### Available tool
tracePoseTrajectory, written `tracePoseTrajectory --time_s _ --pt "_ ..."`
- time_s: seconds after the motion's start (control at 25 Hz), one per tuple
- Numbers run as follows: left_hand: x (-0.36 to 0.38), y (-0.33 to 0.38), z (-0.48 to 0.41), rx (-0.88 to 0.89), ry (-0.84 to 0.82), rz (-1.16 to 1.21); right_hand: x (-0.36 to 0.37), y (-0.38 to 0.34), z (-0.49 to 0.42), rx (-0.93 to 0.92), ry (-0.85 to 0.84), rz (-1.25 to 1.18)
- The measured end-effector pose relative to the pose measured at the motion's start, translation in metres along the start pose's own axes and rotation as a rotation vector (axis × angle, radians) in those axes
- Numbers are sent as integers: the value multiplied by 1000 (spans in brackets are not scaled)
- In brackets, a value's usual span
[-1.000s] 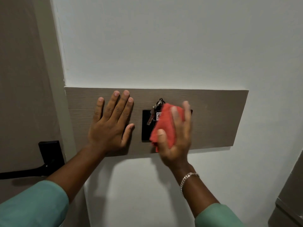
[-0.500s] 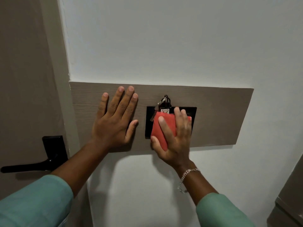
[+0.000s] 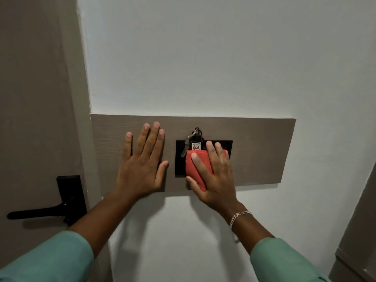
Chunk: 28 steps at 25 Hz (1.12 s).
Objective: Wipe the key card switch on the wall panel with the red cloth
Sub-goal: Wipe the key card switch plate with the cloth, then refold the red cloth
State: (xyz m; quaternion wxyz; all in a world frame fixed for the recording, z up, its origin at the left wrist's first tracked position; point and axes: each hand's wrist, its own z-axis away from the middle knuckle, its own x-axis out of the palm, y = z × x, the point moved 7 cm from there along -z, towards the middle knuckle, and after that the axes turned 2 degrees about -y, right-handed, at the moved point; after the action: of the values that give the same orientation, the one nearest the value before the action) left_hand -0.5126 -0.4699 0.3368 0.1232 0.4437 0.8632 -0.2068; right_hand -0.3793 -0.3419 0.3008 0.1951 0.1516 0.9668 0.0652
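Note:
The black key card switch (image 3: 180,159) is set in a brown wooden wall panel (image 3: 262,149). A key tag marked A06 (image 3: 196,147) with keys sticks out of the switch's top. My right hand (image 3: 215,178) presses the folded red cloth (image 3: 196,167) flat against the switch's lower middle, covering most of its right side. My left hand (image 3: 142,165) lies flat on the panel just left of the switch, fingers spread, holding nothing.
A door with a black lever handle (image 3: 48,208) stands at the left, right beside the panel. White wall (image 3: 203,58) surrounds the panel. A grey-brown cabinet edge (image 3: 358,241) shows at the lower right.
My right hand slid the red cloth from the switch's upper part down onto its lower middle, uncovering the key tag. My left hand stayed flat on the panel.

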Motion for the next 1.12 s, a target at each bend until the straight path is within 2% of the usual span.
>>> tracePoseTrajectory --time_s 0.08,0.2,0.28,0.44,0.48,0.6,0.68,0.76,0.84,0.96,1.12 --pt "-6 13 25 -159 15 220 -6 14 4 1 -7 -15" --pt "-8 45 54 -590 127 815 -11 22 7 70 -21 -117" --pt "0 70 52 -859 106 1158 -17 23 8 83 -17 -215" --pt "2 95 52 -1131 156 1304 -27 34 29 89 -58 -362" --pt "6 108 55 -1164 102 1355 -28 36 39 92 -87 -396" --pt "31 168 51 -1160 -236 1628 -30 49 72 116 -175 -491" --pt "49 201 50 -1180 -401 1721 -37 70 100 179 -225 -514" --pt "69 236 53 -1203 -503 1794 -50 104 139 390 -260 -592" --pt "89 288 59 -1203 -610 1863 -68 148 194 777 -270 -795" --pt "116 387 65 -1161 -809 1935 -93 213 278 1258 -174 -1025" --pt "149 532 77 -1126 -1001 1884 -158 310 377 1504 -31 -833"
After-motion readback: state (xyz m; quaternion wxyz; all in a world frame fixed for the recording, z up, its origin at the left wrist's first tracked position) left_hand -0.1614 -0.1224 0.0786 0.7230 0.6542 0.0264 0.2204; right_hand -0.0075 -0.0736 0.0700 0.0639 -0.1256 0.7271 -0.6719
